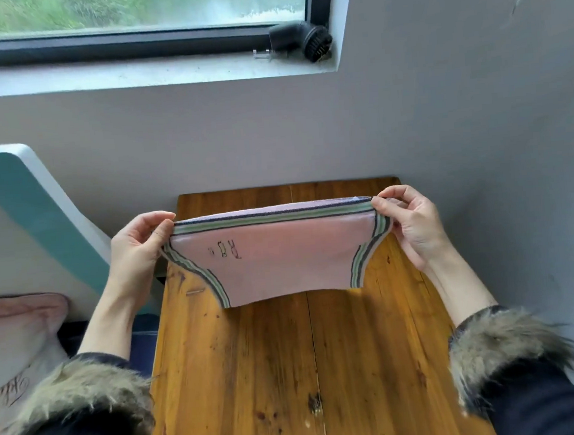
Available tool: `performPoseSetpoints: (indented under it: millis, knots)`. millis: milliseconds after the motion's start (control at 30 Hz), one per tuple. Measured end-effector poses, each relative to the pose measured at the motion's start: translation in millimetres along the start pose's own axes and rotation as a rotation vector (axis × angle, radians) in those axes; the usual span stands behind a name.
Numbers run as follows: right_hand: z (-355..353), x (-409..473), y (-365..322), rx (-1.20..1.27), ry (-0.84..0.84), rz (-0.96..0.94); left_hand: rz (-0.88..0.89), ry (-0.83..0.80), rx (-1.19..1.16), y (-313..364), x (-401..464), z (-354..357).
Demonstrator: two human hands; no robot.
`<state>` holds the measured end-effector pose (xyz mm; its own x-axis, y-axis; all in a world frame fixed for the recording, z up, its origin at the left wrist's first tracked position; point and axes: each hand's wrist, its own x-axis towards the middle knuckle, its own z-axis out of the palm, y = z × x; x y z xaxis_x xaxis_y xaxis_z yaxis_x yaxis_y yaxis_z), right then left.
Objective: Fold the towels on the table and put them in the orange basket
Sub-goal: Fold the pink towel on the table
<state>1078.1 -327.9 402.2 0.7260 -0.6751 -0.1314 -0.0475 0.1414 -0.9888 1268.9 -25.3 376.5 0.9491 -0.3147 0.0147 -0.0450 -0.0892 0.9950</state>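
Towel (283,255) covers part of worktop (291,371) far end; worktop near end, both sleeves and pillow (10,342) cut by frame edges; towel print too small to read; window (125,10) view blurred.

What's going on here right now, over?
Left hand and right hand pinch pink towel corners, above table. Basket not in view.
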Motion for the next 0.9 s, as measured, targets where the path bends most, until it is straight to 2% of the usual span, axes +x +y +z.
performPoseSetpoints:
  millis: [167,300,467,567,700,900]
  knots:
    - [-8.3,-28.3,-18.0,-0.131,-0.058,-0.050,-0.072,-0.008,-0.249,13.2,-29.1,-15.2]
    - [-14.7,-36.6,-26.0,-0.150,-0.128,-0.002,-0.116,-0.054,-0.252,13.8,-40.2,-18.9]
    - [-13.7,-16.7,6.3,-0.378,-0.185,0.124,-0.232,-0.128,-0.051,-21.0,-32.3,-15.7]
    - [-4.3,12.4,50.4,-0.498,-0.204,0.165,-0.249,-0.084,0.108,-66.0,-16.8,-3.8]
    - [13.2,49.8,114.9,-0.563,-0.187,0.178,-0.240,0.034,0.235,-125.1,6.2,17.4]
    - [27.0,96.4,182.5,-0.567,-0.113,0.189,-0.172,0.048,0.334,-184.4,47.0,30.1]
